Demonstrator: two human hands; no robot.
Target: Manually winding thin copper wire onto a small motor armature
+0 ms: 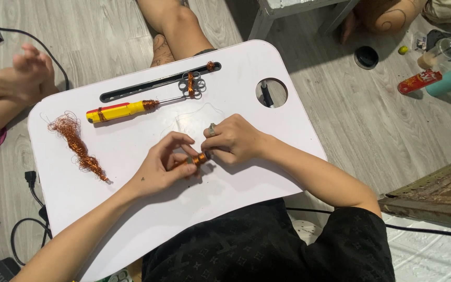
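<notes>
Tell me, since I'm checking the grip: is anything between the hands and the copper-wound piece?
Nothing visible. The left hand and the right hand both pinch the copper-wound piece directly above the white lap table.

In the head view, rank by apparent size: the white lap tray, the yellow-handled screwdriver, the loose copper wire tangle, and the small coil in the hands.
1. White lap tray
2. Screwdriver
3. Wire tangle, shorter though bushier
4. Coil, partly hidden by fingers
</notes>
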